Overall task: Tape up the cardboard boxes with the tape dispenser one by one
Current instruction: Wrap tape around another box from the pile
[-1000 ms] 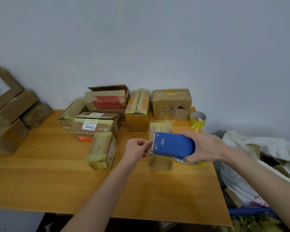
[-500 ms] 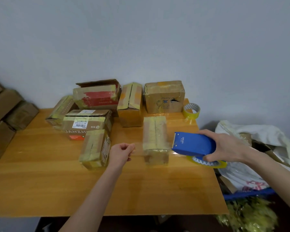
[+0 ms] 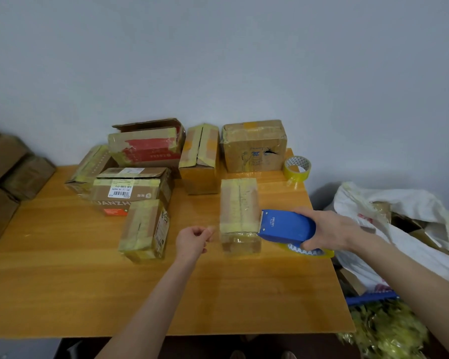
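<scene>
Progress: most boxes [image 3: 145, 229] show tape. Right hand [image 3: 332, 231] grips dispenser [image 3: 287, 225] against right side of middle box [image 3: 239, 206]; left hand [image 3: 192, 239], fingers curled, pinches what looks like tape end [image 3: 211, 230]. Red box [image 3: 148, 147] flap still open.

White bag [image 3: 405, 200] beside wooden table [image 3: 62, 294]; grey wall [image 3: 218, 60] behind.

Seven cardboard boxes [image 3: 240, 208] are counted on the counter [image 3: 244, 294], plus one tape dispenser [image 3: 285, 225] and one loose tape roll [image 3: 297, 168].
</scene>
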{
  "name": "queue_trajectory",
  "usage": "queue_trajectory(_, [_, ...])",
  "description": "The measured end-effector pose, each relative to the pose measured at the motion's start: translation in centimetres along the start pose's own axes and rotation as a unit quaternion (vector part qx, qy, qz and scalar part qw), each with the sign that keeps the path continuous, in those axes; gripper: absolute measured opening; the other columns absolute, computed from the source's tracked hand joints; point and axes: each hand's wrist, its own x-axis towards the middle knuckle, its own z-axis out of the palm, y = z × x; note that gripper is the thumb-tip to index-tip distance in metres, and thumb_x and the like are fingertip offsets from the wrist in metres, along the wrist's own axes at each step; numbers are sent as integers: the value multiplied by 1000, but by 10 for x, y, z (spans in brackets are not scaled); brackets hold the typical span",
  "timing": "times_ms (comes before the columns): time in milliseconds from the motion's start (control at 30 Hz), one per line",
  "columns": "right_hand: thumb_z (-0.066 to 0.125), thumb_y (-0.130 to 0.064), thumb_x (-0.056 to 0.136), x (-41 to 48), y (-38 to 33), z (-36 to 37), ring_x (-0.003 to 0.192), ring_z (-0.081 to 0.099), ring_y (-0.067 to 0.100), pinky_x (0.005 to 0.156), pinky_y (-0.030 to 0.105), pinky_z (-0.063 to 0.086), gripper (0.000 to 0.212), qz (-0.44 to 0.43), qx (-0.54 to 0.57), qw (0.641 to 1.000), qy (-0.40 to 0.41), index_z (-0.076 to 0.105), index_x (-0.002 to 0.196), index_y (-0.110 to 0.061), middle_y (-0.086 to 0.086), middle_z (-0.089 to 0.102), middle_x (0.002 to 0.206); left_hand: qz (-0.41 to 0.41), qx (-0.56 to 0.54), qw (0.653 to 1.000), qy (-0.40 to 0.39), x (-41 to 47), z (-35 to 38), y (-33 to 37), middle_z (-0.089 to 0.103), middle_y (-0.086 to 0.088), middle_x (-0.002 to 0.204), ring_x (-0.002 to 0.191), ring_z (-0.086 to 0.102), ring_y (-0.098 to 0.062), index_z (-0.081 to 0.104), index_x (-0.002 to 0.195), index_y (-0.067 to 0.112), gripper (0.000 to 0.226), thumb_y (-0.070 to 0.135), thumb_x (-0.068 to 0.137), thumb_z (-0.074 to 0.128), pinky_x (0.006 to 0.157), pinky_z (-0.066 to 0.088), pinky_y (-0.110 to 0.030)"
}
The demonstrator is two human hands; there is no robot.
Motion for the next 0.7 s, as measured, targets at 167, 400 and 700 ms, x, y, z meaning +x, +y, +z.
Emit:
queue_trajectory(167, [73,-32,75,4,-1,3,87,59,14,83,36,54,82,14,24,999,-28,29,144,-41,-12,54,98,14,14,1000,-14,-1,10,-3,70,5,74,73,63,-11,71,83,13,19,26,93,63,56,50,-21])
queue_trajectory(400, [74,-29,76,9,1,5,97,57,17,87,37,53,83,6,34,999,-40,28,145,-36,-7,53,106,17,110,994,-14,-3,0,-15,62,-6,114,93,61,-17,47,140,23,49,38,94,57,83,55,-36])
queue_trajectory(700, [71,-41,74,26,-16,16,95,57,17,76,33,52,79,-43,-4,999,-16,30,141,-40,-11,55,104,137,73,988,-27,-22,13,11,43,-2,147,123,42,-5,27,149,12,50,26,103,40,96,38,-19])
